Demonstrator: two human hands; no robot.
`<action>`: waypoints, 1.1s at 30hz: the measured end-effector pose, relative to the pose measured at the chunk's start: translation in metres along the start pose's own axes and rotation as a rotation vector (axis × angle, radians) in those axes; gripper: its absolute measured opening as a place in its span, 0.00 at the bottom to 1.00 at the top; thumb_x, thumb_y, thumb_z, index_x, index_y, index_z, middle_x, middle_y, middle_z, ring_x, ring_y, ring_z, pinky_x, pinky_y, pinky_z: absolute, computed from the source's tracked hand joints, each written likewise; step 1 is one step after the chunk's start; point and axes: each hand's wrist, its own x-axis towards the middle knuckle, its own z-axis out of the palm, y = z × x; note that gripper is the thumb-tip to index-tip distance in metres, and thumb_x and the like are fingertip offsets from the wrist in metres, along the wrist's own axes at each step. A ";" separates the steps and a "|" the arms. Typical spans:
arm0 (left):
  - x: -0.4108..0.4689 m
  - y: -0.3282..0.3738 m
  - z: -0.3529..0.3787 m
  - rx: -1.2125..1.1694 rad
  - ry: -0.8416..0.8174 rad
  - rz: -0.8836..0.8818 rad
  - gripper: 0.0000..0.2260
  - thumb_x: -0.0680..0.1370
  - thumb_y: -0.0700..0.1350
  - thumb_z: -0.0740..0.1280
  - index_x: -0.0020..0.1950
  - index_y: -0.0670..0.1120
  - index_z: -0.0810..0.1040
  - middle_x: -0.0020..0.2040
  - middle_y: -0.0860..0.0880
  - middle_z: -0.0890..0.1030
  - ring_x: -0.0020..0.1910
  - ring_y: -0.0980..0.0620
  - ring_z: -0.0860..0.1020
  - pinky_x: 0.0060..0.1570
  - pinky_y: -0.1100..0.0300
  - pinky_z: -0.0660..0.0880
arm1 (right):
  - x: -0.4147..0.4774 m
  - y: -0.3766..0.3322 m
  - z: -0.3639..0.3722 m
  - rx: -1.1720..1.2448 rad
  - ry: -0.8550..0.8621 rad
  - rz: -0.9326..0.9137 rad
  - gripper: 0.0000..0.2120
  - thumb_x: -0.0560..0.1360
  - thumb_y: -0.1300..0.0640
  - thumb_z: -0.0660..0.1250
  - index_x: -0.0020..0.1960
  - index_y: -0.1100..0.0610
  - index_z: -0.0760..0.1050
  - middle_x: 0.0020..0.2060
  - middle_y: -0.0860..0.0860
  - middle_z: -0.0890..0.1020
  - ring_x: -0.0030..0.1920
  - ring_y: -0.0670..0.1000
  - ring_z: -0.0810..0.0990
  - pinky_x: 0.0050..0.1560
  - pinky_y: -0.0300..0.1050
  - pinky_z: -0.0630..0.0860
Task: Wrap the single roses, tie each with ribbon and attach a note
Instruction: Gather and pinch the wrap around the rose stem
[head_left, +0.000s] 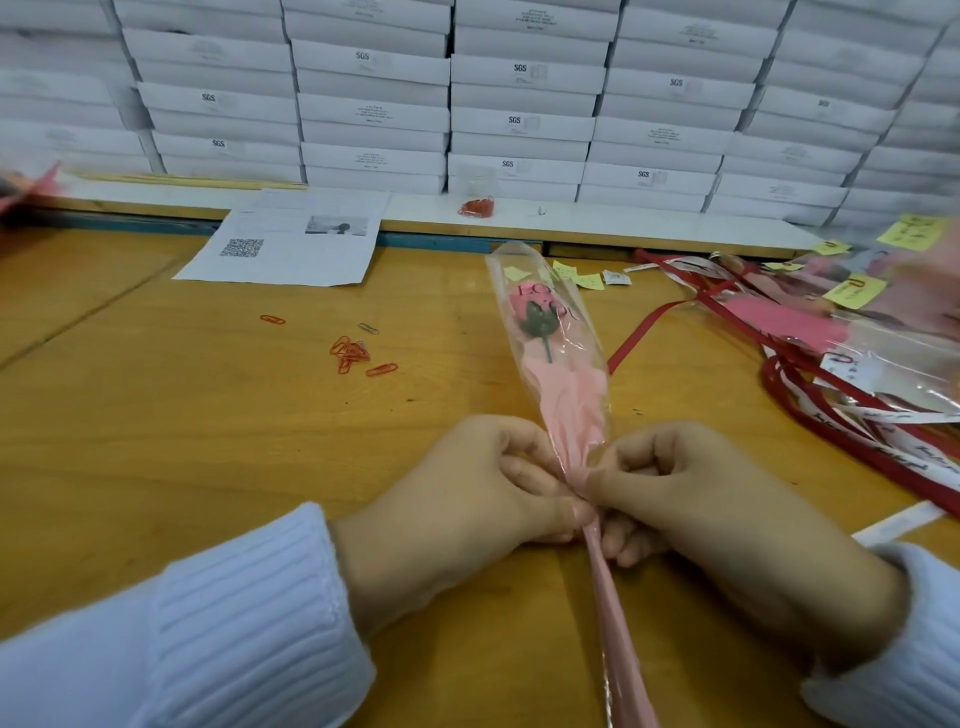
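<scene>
The left hand (467, 483) and right hand (701, 493) meet fingertip to fingertip. Both are curled and pinch the wrapped rose (566, 395) at the narrow neck, where its clear sleeve and pink paper are gathered around the stem. The wrists lie low over the table (156, 415), sleeves drawn back, knuckles up. The bud (524, 304) points away from the hands and the wrapped stem runs back between the forearms. This looks like the end of wrapping: the gather is cinched, and no ribbon shows on it yet. Tying should come next, which calls for one hand to hold the pinch while the other reaches for the ribbons (644, 332) forward and right. The yellow notes (854, 291) lie beyond those, and the paper clips (353, 353) lie forward and left.
</scene>
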 end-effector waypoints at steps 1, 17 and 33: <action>0.000 0.000 -0.001 0.007 -0.019 -0.005 0.07 0.70 0.33 0.74 0.41 0.43 0.79 0.35 0.45 0.84 0.35 0.54 0.82 0.40 0.65 0.79 | 0.001 0.000 -0.001 -0.003 0.001 0.005 0.11 0.74 0.62 0.68 0.34 0.64 0.77 0.23 0.57 0.78 0.22 0.47 0.76 0.25 0.34 0.73; 0.004 0.003 0.002 -0.230 0.093 -0.058 0.09 0.80 0.39 0.62 0.41 0.38 0.76 0.32 0.44 0.78 0.28 0.55 0.78 0.29 0.68 0.76 | -0.005 -0.003 0.003 -0.142 0.009 -0.155 0.08 0.74 0.60 0.69 0.39 0.64 0.77 0.23 0.52 0.78 0.23 0.45 0.75 0.27 0.34 0.73; 0.006 0.000 -0.001 -0.315 0.203 -0.079 0.13 0.76 0.39 0.67 0.32 0.43 0.80 0.26 0.50 0.75 0.25 0.58 0.68 0.22 0.71 0.66 | -0.004 -0.001 0.007 -0.011 0.079 -0.282 0.05 0.73 0.66 0.69 0.38 0.62 0.76 0.23 0.46 0.74 0.23 0.42 0.72 0.26 0.31 0.69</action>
